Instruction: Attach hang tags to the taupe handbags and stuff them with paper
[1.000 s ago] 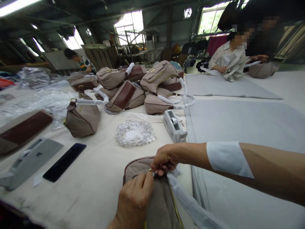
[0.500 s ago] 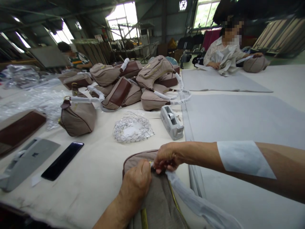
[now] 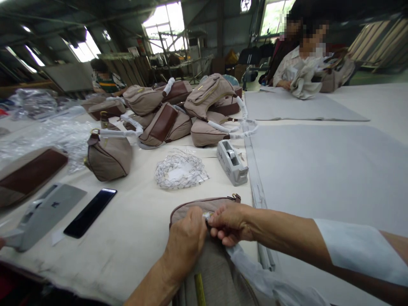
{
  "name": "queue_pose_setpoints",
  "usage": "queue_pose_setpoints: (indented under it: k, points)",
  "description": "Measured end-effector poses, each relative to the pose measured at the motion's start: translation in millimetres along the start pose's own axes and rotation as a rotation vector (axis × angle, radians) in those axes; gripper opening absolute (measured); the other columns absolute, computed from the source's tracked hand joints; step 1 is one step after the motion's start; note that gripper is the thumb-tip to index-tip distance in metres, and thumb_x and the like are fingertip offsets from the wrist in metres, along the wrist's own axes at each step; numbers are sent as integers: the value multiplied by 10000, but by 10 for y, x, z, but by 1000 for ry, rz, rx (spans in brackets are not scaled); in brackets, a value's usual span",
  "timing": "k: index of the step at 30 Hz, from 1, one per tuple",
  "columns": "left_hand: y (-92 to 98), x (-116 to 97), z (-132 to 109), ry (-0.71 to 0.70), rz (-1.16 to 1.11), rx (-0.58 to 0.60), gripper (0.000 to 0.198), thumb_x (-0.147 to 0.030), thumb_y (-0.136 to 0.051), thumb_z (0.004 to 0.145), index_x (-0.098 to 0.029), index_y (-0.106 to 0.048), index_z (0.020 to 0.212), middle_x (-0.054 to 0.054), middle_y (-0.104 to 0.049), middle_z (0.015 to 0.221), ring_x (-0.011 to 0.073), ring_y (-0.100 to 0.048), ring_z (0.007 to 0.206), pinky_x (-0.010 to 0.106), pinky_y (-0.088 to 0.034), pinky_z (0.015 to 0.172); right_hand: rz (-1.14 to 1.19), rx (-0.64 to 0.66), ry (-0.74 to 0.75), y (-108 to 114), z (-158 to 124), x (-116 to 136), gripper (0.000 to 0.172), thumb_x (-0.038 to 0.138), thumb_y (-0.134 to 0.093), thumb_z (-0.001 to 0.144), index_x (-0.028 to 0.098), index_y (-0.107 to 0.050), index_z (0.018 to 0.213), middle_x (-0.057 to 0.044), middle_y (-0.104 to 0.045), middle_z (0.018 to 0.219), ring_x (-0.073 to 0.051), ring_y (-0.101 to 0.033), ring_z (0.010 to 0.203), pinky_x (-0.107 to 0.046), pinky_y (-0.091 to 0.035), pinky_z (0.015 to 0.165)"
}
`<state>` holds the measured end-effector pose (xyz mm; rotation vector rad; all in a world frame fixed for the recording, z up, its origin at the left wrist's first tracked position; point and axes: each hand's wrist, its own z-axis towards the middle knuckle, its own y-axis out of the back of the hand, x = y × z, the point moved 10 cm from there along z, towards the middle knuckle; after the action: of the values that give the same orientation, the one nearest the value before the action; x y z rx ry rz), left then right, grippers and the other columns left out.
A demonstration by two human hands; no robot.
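A taupe fabric handbag (image 3: 212,259) with brown piping and gold zips lies in front of me at the table's near side. My left hand (image 3: 187,233) is closed at its upper part, fingers curled inward. Just right of it, my right hand (image 3: 230,223) pinches a small dark and white piece (image 3: 207,216) between thumb and forefinger. The fingers partly cover that piece, and I cannot make out its kind. A strap wrapped in white (image 3: 251,267) runs from beneath my right hand toward the lower right. A white patch (image 3: 357,250) covers part of my right forearm.
Beyond the bag are a grey tape dispenser (image 3: 232,163) and a bundle of patterned plastic (image 3: 181,170). A phone (image 3: 91,212) and another dispenser (image 3: 51,216) lie left. Handbags (image 3: 165,123) pile up behind. Grey sheets (image 3: 318,165) cover the right; co-workers (image 3: 299,68) are at the back.
My right wrist has dropped slightly and its fingers have drawn a little off the left hand, exposing the white bit. Another person now appears at the back right.
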<state>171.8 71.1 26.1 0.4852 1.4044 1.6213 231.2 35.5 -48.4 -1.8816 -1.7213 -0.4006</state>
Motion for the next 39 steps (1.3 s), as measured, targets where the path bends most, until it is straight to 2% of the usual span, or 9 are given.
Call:
queue_pose_setpoints:
  k: [7, 14, 21, 23, 25, 29, 31, 34, 39]
  points:
    - [-77, 326, 15, 408, -346, 144, 129, -187, -396, 803, -202, -427, 679, -12, -543, 634, 149, -530, 615, 266, -379, 591, 253, -132, 114, -91, 33, -126, 225, 91, -449, 876, 135, -497, 661, 48, -527, 530, -24, -418, 364, -130, -443, 348]
    - [-208, 501, -5, 601, -530, 204, 140, -231, -469, 735, -189, -432, 606, -49, -459, 549, 113, -437, 546, 221, -324, 524, 317, -264, 184, -34, 86, -191, 172, 89, -448, 873, 153, -457, 713, 51, -546, 521, -45, -453, 362, -161, -456, 338]
    - [-372, 465, -93, 771, -758, 342, 161, -276, -495, 731, -194, -437, 606, -81, -400, 365, 78, -338, 357, 190, -215, 388, 273, -323, 238, 12, 116, -214, 97, 111, -484, 843, 169, -422, 795, 57, -563, 533, -68, -470, 334, -182, -434, 312]
    - [-357, 459, -98, 795, -777, 355, 167, -264, -506, 731, -187, -438, 599, -85, -397, 360, 63, -319, 350, 177, -211, 381, 188, -366, 323, 65, 96, -171, 114, 143, -495, 834, 184, -399, 880, 71, -564, 559, -82, -459, 318, -196, -404, 293]
    - [-356, 465, -117, 830, -805, 384, 174, -256, -504, 742, -189, -428, 600, -98, -367, 351, 52, -282, 328, 169, -192, 358, 6, -429, 483, 116, 34, -47, 180, 171, -507, 824, 197, -391, 958, 79, -566, 579, -96, -472, 335, -212, -397, 326]
    - [-366, 511, -178, 920, -859, 435, 201, -274, -465, 782, -201, -405, 604, -114, -310, 311, 49, -239, 275, 165, -153, 311, -481, -584, 816, 66, -174, 228, 269, 156, -513, 822, 186, -481, 1087, 20, -632, 638, -161, -614, 600, -265, -444, 582]
    - [-356, 532, -194, 943, -875, 445, 227, -298, -482, 780, -201, -402, 591, -116, -310, 301, 47, -246, 260, 160, -153, 297, -668, -639, 853, 19, -191, 271, 281, 181, -482, 851, 185, -517, 1130, -27, -680, 734, -197, -641, 698, -286, -430, 638]
    - [-338, 550, -209, 965, -908, 457, 256, -320, -497, 773, -191, -415, 567, -113, -335, 311, 41, -249, 240, 155, -183, 277, -870, -690, 840, -36, -138, 292, 260, 248, -427, 894, 205, -568, 1108, -60, -702, 852, -215, -652, 709, -284, -403, 611]
    - [-365, 583, -263, 1036, -991, 494, 269, -286, -464, 765, -177, -427, 521, -98, -360, 339, 34, -238, 230, 165, -234, 253, -1106, -706, 852, -133, -66, 338, 266, 249, -355, 935, 207, -584, 1064, -50, -701, 801, -191, -639, 652, -272, -333, 526]
